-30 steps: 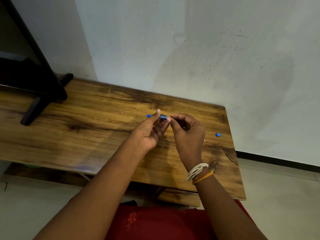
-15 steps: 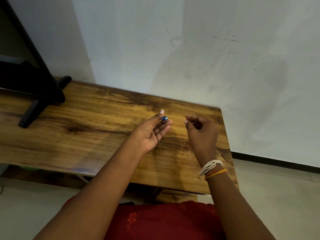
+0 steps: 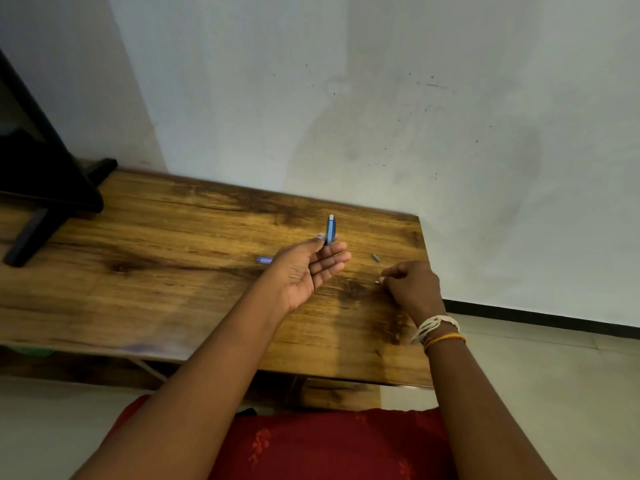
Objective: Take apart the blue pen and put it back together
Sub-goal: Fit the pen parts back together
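My left hand (image 3: 308, 268) holds the blue pen barrel (image 3: 330, 229) upright between thumb and fingers, above the wooden table (image 3: 173, 271). A second blue pen part (image 3: 265, 260) lies on the table just left of that hand, partly hidden by it. My right hand (image 3: 412, 289) rests low on the table near its right edge, fingers pinched on a thin small part whose pale tip (image 3: 377, 281) sticks out. A small grey-green pen piece (image 3: 375, 258) lies on the table between the two hands.
A black stand with a dark screen (image 3: 41, 188) occupies the table's far left. A white wall rises right behind the table. The table's right edge runs close to my right hand. A red garment (image 3: 329, 445) covers my lap below.
The hands have drawn apart. My left hand turned the blue barrel upright. My right hand dropped to the table at the right with a thin part. The camera view shifted.
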